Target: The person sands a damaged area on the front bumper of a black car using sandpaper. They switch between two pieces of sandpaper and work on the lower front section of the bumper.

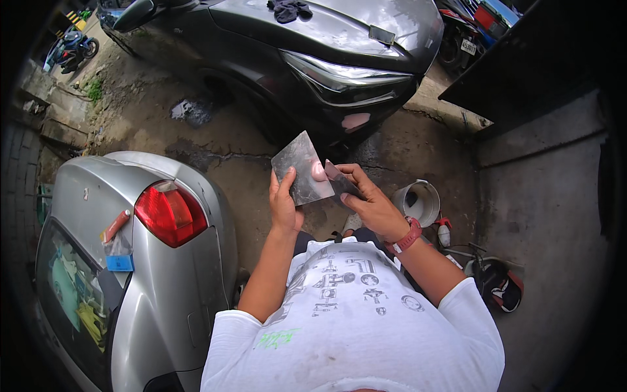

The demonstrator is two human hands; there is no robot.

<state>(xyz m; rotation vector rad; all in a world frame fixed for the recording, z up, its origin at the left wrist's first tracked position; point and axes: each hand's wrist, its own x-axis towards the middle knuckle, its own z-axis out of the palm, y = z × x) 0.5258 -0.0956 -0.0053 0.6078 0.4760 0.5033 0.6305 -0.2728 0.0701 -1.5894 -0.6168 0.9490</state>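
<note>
In front of my chest, my left hand (284, 201) grips a flat grey square plate (297, 163) by its lower left edge, thumb on top. A small dab of pink putty (318, 171) sits near the plate's right edge. My right hand (373, 204) is closed on a thin, dark putty spreader (341, 181), fingers behind it and thumb in front. The spreader's upper end is right beside the plate, close to the putty; whether they touch I cannot tell. Beyond my hands, the dark grey car (261, 78) carries a smooth pink patch (355, 121) on its bumper below the headlight.
At left stands a silver car (163, 281) with an orange-red tube (115, 225) and a blue packet (120, 262) on it. On the right are a white bucket (424, 204), a red-and-white bottle (444, 232) and a grey wall (542, 196). A dark cloth (289, 10) lies on the far hood.
</note>
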